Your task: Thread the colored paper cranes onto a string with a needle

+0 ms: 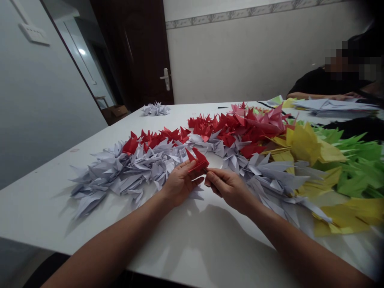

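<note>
A red folded-paper crane (198,161) with pointed tips is held up over the white table. My left hand (180,182) is closed around its left side, the thumb lying across the paper. Thumb and forefinger of my right hand (229,187) pinch its lower right end; a small dark bit shows at those fingertips, too small to make out. Right behind my hands lie heaped white paper cranes (150,166), with more white ones (267,176) to the right. Beyond them runs a row of red paper cranes (207,126).
Yellow folded paper (304,144) and green folded paper (360,172) spread along the right. A small white paper pile (156,109) sits at the far left corner of the table (192,248). Across the table, a person in a dark top (312,82) sits near stacked white paper (333,105).
</note>
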A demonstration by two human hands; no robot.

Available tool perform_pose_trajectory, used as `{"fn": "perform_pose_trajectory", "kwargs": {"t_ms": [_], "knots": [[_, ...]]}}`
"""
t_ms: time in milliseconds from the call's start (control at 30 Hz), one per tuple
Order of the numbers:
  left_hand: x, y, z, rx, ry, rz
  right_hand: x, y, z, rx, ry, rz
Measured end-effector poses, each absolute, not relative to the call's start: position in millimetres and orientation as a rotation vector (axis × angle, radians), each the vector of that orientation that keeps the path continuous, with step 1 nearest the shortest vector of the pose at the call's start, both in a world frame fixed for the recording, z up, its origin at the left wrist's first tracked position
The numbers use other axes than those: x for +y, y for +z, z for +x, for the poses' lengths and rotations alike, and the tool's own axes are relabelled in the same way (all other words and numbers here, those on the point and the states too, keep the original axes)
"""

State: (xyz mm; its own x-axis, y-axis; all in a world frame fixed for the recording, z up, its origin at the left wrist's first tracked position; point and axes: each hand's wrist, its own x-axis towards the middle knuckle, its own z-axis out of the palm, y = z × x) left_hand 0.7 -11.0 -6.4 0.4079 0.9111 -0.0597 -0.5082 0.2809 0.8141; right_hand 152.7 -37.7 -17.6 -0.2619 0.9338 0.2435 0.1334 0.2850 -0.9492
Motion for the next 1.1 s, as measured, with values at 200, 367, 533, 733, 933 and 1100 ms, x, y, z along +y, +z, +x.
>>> {"fn": "perform_pose_trajectory", "kwargs": {"t_ms": [200,367,533,733,933,1100], "knots": [[-10.7,-7.0,0.5,0.595,1.032,0.806,-37.0,-17.2,151.9,-1.626,1.088,-0.996],[-10.9,-6.3,0.8,0.599,1.028,0.806,-36.7,-18.3,152.4,-1.652,1.055,-0.998],[-11.2,-5.8,1.2,0.593,1.036,0.822,-37.5,-16.5,152.8,-1.659,1.061,-0.989],[-10.3,-6.2,1.0,0.596,1.036,0.825,-36.7,-15.8,152.3,-1.657,1.055,-0.992],[-9.7,-7.1,0.9,0.593,1.033,0.820,-36.6,-16.2,152.3,-1.662,1.048,-0.996],[-11.3,-6.6,1.4,0.593,1.039,0.820,-37.2,-19.1,152.6,-1.663,1.049,-0.984]]}}
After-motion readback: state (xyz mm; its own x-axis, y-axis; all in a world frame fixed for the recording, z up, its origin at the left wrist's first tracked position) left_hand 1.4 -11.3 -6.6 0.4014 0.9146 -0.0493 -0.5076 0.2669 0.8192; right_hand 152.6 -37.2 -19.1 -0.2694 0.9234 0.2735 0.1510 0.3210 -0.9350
